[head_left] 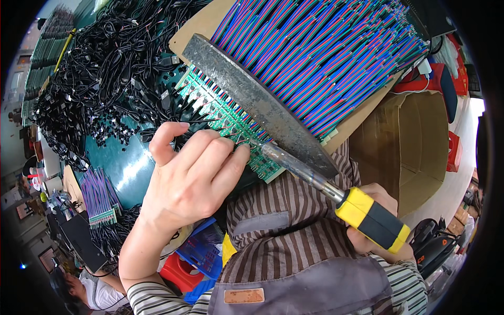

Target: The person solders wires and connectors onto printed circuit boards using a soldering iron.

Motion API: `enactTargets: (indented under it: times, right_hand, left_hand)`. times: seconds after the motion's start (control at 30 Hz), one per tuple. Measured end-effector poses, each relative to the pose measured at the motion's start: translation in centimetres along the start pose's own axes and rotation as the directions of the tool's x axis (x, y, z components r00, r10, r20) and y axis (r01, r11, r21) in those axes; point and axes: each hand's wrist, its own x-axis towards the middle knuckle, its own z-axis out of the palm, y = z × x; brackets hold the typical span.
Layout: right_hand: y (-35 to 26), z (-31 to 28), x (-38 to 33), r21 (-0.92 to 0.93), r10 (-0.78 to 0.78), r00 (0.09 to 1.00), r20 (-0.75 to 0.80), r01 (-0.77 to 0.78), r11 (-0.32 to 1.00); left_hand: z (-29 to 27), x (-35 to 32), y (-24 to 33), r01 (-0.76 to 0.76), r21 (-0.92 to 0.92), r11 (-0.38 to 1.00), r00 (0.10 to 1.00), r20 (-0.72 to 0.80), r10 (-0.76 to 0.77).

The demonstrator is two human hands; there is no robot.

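My right hand (379, 196) grips the yellow and black handle of a soldering iron (371, 219). The iron's metal shaft points up and left, its tip at the lower part of a green circuit board panel (212, 110). Bent over the panel's near edge, my left hand (186, 176) pinches a thin wire close to the iron tip; its fingertips are partly hidden. Black cables run to the panel's upper left part. Across the board's wired side lies a heavy grey metal bar (252, 94), with rows of red, green and blue wires (325, 58) fanning out beyond it.
A large heap of black cables (115, 58) covers the green table (118, 168) on the left. Another wired panel (102, 216) lies below it. An open cardboard box (420, 142) stands at the right. Red and blue plastic stools or bins (181, 273) are below; another person (97, 289) sits at lower left.
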Motion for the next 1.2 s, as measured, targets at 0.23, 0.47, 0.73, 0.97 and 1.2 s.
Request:
enactTargets:
  times: [0.23, 0.47, 0.73, 0.97, 1.2]
  right_hand:
    - [0.4, -0.2, -0.3, -0.03, -0.035, 0.999, 0.015, 0.036, 0.999]
    - [0.3, 0.3, -1.8, 0.06, 0.094, 0.993, -0.067, -0.09, 0.994]
    - [2.5, 1.3, -5.1, 0.157, 0.233, 0.967, -0.106, -0.215, 0.964]
    - [2.1, 0.8, -3.9, 0.277, 0.213, 0.976, -0.043, -0.193, 0.941]
    - [1.5, 2.7, 0.2, 0.473, 0.288, 0.957, 0.029, -0.267, 0.84]
  left_hand:
    - [0.1, 0.1, -0.2, 0.019, -0.042, 0.999, 1.0, 0.008, -0.018]
    - [0.1, -0.1, -0.4, 0.026, -0.065, 0.998, 0.999, 0.022, -0.024]
    - [0.1, -0.2, -0.4, 0.018, -0.077, 0.997, 1.0, 0.013, -0.017]
    - [0.2, 0.0, -0.5, 0.03, -0.08, 0.996, 1.0, 0.001, -0.03]
    - [0.2, -0.8, -0.8, 0.044, -0.122, 0.992, 0.999, -0.004, -0.045]
